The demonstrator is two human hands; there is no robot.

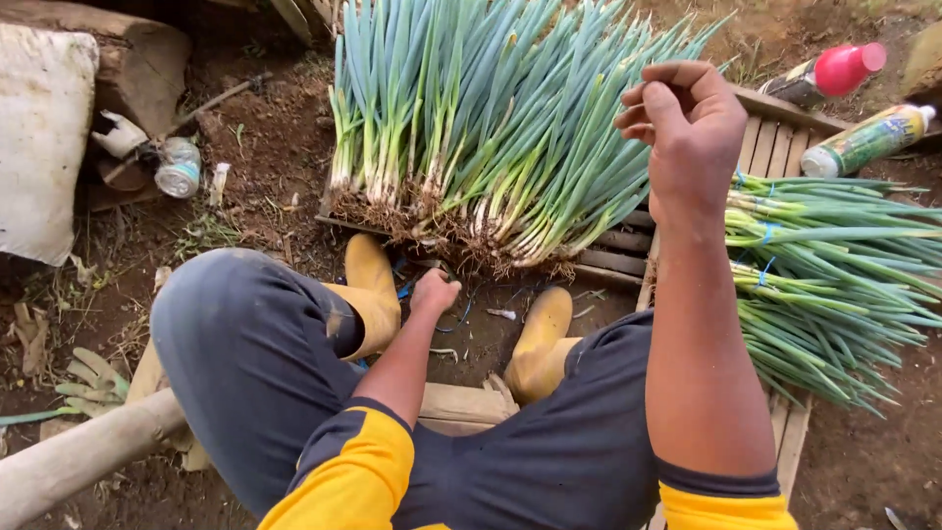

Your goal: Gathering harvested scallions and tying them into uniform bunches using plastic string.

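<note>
I'm bundling scallions (491, 128): left hand (434, 291) reaches low by the roots, fingers curled, contents unclear; right hand (687, 123) raised, fist closed, seemingly empty. Next, gather stalks.

Bare soil ground (265, 157), wooden slat pallet (775, 147) far right, loose spring onions (471, 128) centre, tied bundles (834, 285) right

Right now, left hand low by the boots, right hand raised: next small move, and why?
Probably the left hand reaches forward to the root ends of the loose spring onions. It sits closed just short of them, between the yellow boots, while the right hand hangs closed above the pile. The bundles on the right are already tied with blue bands.
</note>
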